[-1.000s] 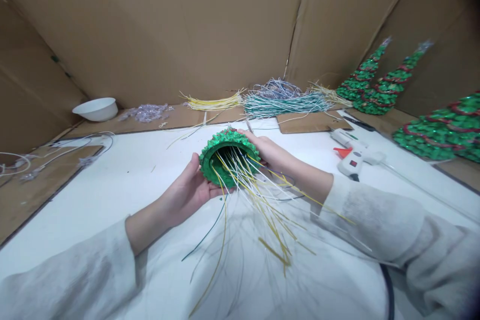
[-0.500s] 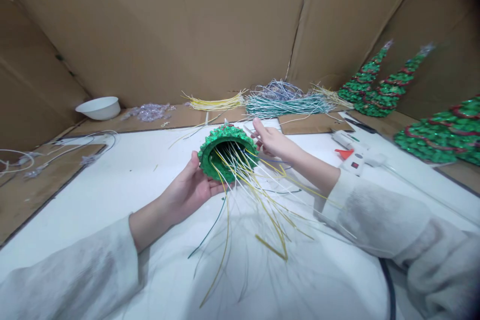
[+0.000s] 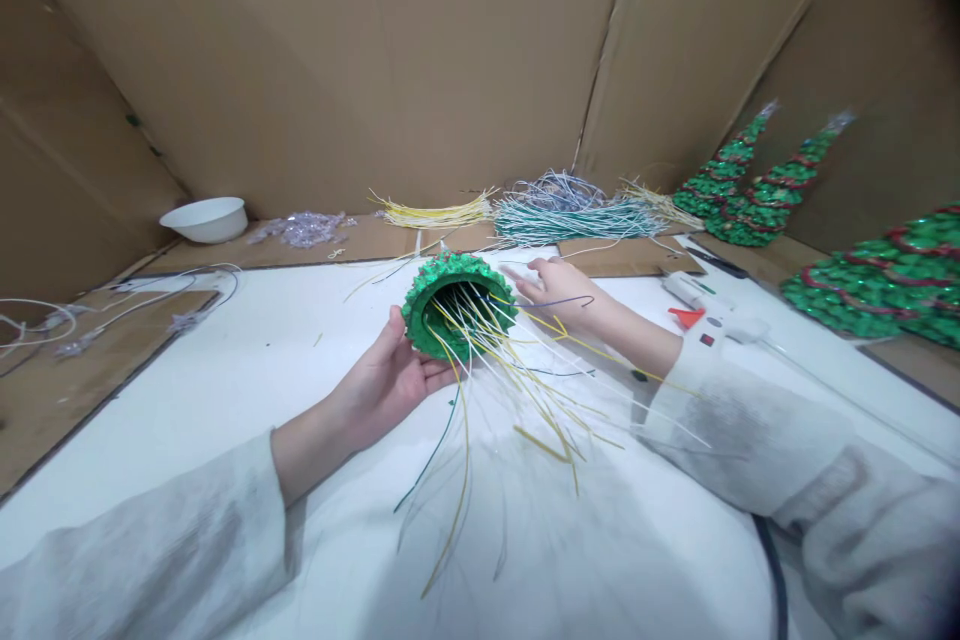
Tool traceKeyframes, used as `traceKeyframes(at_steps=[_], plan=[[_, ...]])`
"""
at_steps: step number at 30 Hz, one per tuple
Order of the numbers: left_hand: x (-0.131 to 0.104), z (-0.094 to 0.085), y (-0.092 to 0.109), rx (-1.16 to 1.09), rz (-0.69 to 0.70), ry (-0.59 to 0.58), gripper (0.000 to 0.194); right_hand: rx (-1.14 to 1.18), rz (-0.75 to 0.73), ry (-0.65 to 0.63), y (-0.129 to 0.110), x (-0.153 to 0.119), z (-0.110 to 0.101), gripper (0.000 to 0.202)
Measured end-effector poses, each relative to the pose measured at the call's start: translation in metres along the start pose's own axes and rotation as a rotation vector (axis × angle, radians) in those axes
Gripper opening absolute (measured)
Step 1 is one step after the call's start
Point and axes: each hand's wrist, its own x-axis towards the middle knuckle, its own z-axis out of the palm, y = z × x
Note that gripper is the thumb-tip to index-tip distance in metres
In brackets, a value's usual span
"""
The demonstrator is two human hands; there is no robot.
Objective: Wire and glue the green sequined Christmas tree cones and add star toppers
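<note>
A small green artificial Christmas tree (image 3: 417,320) is tipped on its side, its hollow base facing me. My left hand (image 3: 379,375) grips its lower left edge, thumb at the side and fingers beneath. Yellow, white, green and blue wires (image 3: 517,360) spill out of the dark opening towards me and to the right. My right hand (image 3: 559,295) is just right of the tree behind some of these wires, its thumb raised and its forefinger stretched towards the tree. I see nothing held in it, though its lower fingers are partly hidden.
Bundles of yellow wires (image 3: 439,210) and green-white wires (image 3: 577,220) lie along the back. A white bowl (image 3: 206,220) and clear plastic bits (image 3: 304,228) are at left. Decorated trees (image 3: 862,285) stand at right, near a power strip (image 3: 705,332) with a red-orange piece (image 3: 684,318).
My right hand has drawn slightly away from the tree, its fingers lower and more stretched. A blue wire now sticks out further to the right. My left hand keeps hold of the tree.
</note>
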Motion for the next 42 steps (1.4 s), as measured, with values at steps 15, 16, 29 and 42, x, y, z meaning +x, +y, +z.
traceKeyframes(at_steps=[15, 16, 29, 42], plan=[[-0.003, 0.0, -0.002, -0.01, 0.051, 0.004, 0.04, -0.435, 0.589, -0.093, 0.092, -0.101, -0.058, 0.051], [-0.004, -0.001, -0.003, -0.001, 0.065, -0.011, 0.039, -0.42, 0.602, -0.11, 0.095, -0.103, -0.055, 0.051], [-0.01, 0.005, -0.009, 0.191, 0.181, -0.063, 0.057, -0.083, 0.719, -0.085, 0.137, -0.103, -0.051, 0.041], [-0.005, -0.002, -0.01, 0.117, 0.159, -0.043, 0.031, 1.137, 0.445, 0.308, 0.077, -0.117, -0.05, 0.013]])
